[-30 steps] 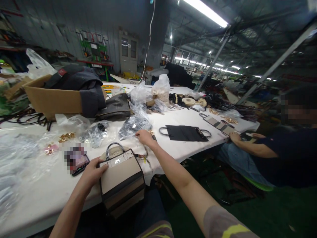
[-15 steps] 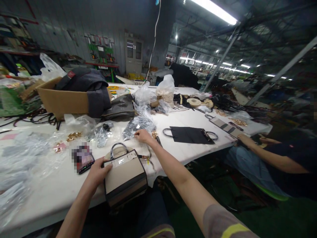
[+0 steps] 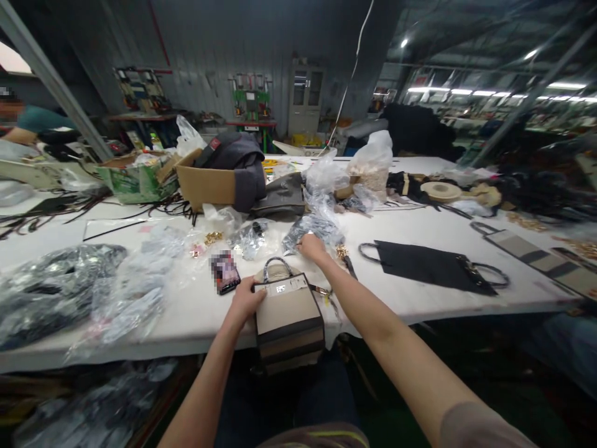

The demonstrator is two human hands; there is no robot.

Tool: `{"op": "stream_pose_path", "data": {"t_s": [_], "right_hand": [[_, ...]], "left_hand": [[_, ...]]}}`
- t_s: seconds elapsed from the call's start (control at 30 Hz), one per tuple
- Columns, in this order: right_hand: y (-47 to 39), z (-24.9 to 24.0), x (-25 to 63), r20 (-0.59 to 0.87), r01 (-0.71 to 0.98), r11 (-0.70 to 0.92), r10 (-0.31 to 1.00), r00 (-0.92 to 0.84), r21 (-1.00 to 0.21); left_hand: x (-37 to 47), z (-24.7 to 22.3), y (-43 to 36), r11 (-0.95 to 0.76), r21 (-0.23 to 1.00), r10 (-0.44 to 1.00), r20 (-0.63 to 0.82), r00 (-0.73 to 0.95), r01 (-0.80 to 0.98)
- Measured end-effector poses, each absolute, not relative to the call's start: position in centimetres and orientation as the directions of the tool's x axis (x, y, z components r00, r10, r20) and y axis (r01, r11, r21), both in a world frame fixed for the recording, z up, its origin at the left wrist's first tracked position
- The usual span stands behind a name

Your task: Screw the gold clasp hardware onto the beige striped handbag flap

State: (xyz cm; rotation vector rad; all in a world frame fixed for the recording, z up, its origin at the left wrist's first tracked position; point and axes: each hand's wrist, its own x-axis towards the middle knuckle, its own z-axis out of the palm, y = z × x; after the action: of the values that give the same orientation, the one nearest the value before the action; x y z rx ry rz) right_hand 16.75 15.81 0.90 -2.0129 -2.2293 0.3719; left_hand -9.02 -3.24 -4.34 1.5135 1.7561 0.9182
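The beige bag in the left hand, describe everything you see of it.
The beige bag has dark edging, brown and dark bands below, a looped, seemingly plastic-wrapped handle, and a silvery fitting. It looks leathery and boxy. It sits tilted at the edge of the white table, its lower end overhanging. The left hand holds its upper left corner.

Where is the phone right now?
In the head view, the phone lies left of centre on the white table, just beyond and to the left of your left hand, which is at the handbag.
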Motion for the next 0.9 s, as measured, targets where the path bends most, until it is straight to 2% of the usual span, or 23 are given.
{"op": "stream_pose_path", "data": {"t_s": [0.27, 0.57, 0.9], "right_hand": [[15.2, 0.7, 16.9, -0.042, 0.97, 0.108, 0.992, -0.12, -0.217], [14.5, 0.3, 17.7, 0.066, 0.968, 0.151, 0.988, -0.14, -0.202], [13.9, 0.1, 18.3, 0.083, 0.945, 0.24, 0.97, -0.227, -0.224]], "left_hand": [[-8.8, -4.6, -3.3, 0.11, 0.839, 0.986, -0.025, -0.163, 0.534], [-8.8, -5.4, -3.2, 0.097, 0.832, 0.988, -0.013, -0.156, 0.546], [-8.9, -6.0, -3.1, 0.078, 0.826, 0.99, 0.002, -0.141, 0.559]]}}
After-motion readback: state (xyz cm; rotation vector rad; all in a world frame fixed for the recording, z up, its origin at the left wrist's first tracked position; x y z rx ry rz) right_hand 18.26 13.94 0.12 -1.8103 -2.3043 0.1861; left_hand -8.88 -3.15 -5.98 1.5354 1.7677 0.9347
